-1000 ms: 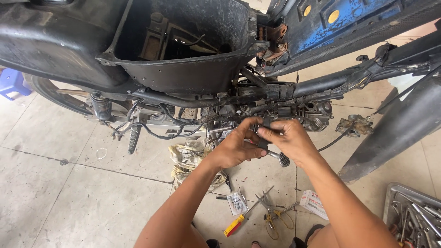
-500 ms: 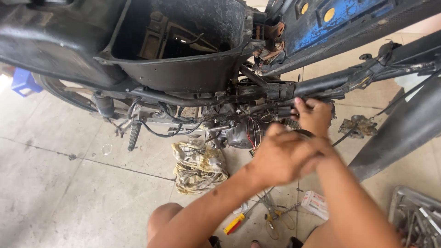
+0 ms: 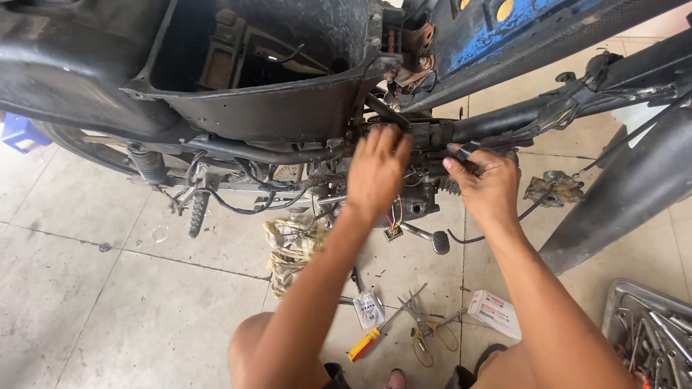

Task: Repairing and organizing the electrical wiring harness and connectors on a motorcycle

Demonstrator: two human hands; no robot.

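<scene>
While both hands (image 3: pixel 378 169) press, frame tube (image 3: pixel 490 124) under grip (partly hidden)

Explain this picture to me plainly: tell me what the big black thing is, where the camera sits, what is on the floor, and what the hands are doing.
The camera is worn on a person's head and looks down, so the two bare arms reaching forward are their own. The big black thing is a stripped motorbike with its covers off, showing the frame, cables and engine. The left hand presses on the frame bar in the middle. The right hand grips a small dark part beside it; I cannot tell what it is. On the tiled floor lie a dirty rag, a screwdriver with a yellow and red handle, scissors, a small white box and, far right, a metal tray of tools.
</scene>
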